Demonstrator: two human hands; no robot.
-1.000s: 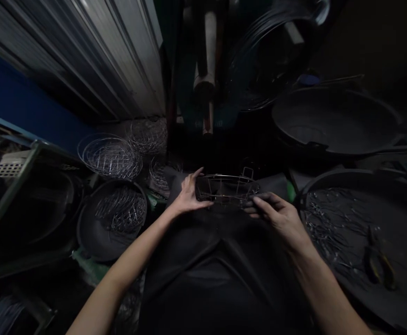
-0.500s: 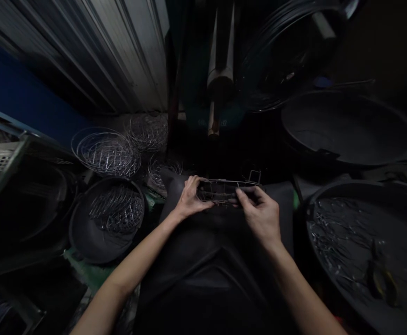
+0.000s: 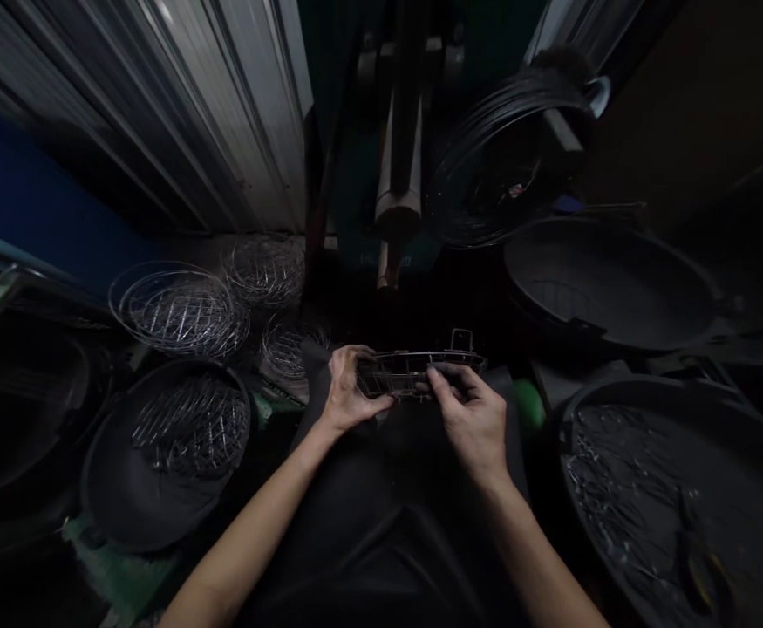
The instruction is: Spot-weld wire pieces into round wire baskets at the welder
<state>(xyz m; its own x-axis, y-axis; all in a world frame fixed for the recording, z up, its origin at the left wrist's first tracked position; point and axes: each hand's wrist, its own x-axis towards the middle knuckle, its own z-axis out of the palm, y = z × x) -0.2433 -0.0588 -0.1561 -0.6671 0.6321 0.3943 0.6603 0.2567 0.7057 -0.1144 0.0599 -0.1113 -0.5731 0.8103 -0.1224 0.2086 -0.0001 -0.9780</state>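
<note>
A small round wire basket (image 3: 402, 377) is held on its side in front of me, above the black apron (image 3: 381, 497) over my lap. My left hand (image 3: 350, 388) grips its left end, thumb along the lower edge and fingers over the rim. On the near side, my right hand (image 3: 469, 403) is closed in a pinch on a short piece of wire (image 3: 429, 358) against the basket's wires. A squarish wire loop (image 3: 461, 338) sticks up from the basket's far right side.
Wire racks (image 3: 185, 310) are piled on the floor at left, by a black basin (image 3: 103, 497) with more racks. At right, a large black basin (image 3: 568, 488) holds bent wire pieces and pliers (image 3: 698, 558). Ahead stands a machine with a metal rod (image 3: 398, 192) and a wire coil (image 3: 446, 174).
The camera view has tilted up and shifted a little. Both hands keep their hold on the wire basket, and its wire loop shows slightly higher over the rim.
</note>
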